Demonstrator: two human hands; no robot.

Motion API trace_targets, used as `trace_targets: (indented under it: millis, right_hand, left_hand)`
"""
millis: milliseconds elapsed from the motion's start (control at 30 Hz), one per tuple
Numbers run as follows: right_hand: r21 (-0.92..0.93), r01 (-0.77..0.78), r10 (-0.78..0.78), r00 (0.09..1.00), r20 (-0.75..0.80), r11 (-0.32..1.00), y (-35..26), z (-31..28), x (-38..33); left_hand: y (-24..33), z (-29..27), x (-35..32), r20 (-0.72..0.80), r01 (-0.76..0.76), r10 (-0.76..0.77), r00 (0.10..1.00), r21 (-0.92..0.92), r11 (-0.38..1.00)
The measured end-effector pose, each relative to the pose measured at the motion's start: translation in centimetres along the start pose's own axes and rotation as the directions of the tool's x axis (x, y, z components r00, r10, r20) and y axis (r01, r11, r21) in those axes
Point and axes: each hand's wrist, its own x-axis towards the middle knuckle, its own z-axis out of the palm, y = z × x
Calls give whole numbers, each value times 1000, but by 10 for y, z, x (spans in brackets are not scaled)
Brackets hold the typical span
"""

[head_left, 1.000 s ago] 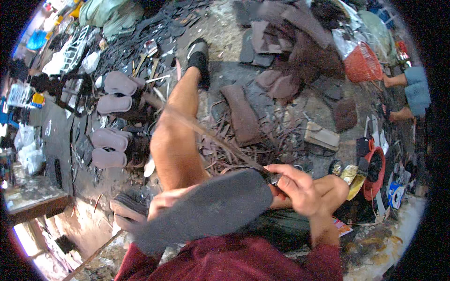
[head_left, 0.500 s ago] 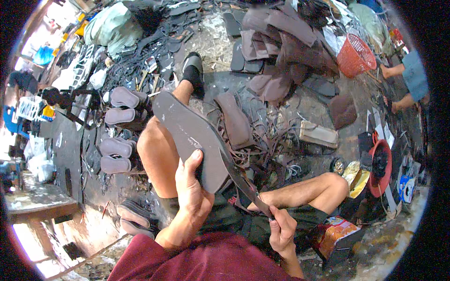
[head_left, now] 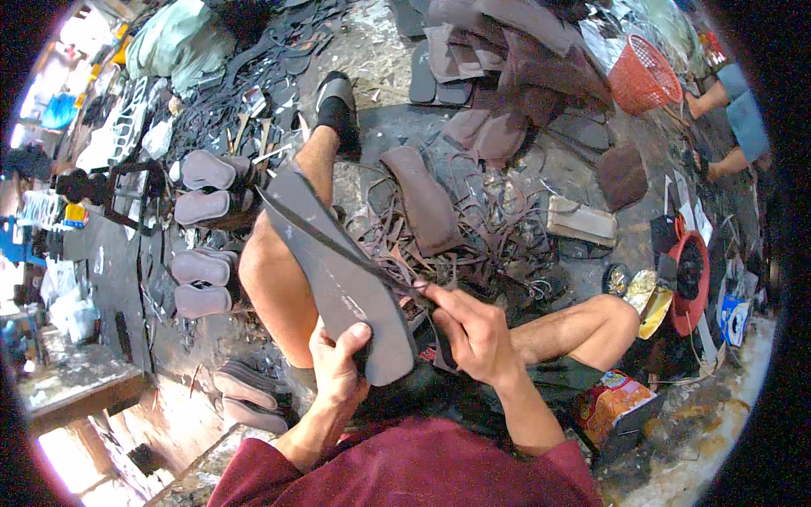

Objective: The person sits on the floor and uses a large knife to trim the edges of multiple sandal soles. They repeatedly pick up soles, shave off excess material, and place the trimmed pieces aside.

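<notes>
A dark grey shoe sole (head_left: 351, 291) slants across my lap, its far end above my bent left knee. My left hand (head_left: 340, 359) is closed round its near end, thumb flat on the face and fingers underneath. Along the sole's right side runs a thin dark strip (head_left: 325, 226), which overlaps the face toward the far end. My right hand (head_left: 475, 334) is closed on this strip just beside the sole's right edge, index finger stretched along it. A short length of the strip hangs below that hand. My right fingertips are partly hidden.
Paired soles (head_left: 203, 207) stand in stacks to the left. Ahead lie a loose sole (head_left: 421, 203), tangled offcuts (head_left: 494, 232) and a pale block (head_left: 581, 221). Farther back are dark sheets (head_left: 549, 68) and a red basket (head_left: 644, 76). Another person's legs (head_left: 735, 118) show at far right.
My right hand has moved up and left, from the strip's loose end to beside the sole. The strip now overlaps the sole's far part. The sole has shifted slightly down.
</notes>
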Motion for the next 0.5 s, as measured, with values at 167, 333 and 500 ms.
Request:
trace_targets:
  millis: [167, 333, 500]
  right_hand:
    - [-49, 87, -93, 987, -132, 995, 2, 40, 67]
    - [4, 120, -117, 974, -194, 993, -20, 55, 103]
    - [-23, 218, -219, 969, -114, 976, -53, 43, 20]
  left_hand:
    - [5, 0, 0, 94, 32, -29, 995, -31, 999]
    - [7, -15, -6, 201, 20, -33, 979, 66, 998]
    - [56, -21, -1, 262, 43, 96, 960, -478, 877]
